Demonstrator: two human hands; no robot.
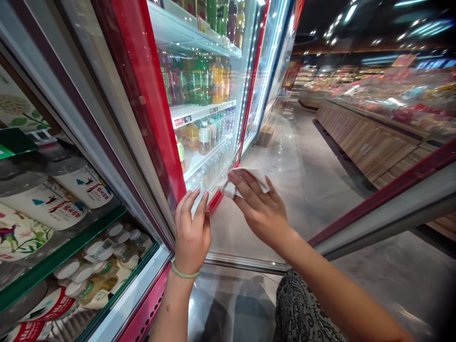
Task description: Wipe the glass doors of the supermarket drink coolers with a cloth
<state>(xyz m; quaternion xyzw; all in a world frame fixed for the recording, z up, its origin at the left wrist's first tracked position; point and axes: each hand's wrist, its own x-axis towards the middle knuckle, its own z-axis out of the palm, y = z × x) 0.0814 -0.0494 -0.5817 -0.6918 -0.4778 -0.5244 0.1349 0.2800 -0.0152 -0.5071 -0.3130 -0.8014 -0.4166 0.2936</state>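
My left hand point(192, 230) is raised with its fingers together, curled on the red edge point(214, 203) of a glass fridge door point(285, 156). A pale green band circles that wrist. Just to the right, my right hand point(261, 209) presses a crumpled white cloth point(238, 183) against the glass by that red edge, its fingers bent over the cloth. The two hands are a few centimetres apart.
Left of the hands, fridge shelves point(199, 111) hold several drink bottles, with white bottles point(53, 190) and small capped jars point(96, 261) lower left. The door's red and grey frame point(384, 209) runs out to the right. A shop aisle point(313, 156) and wooden display counters point(370, 142) lie beyond.
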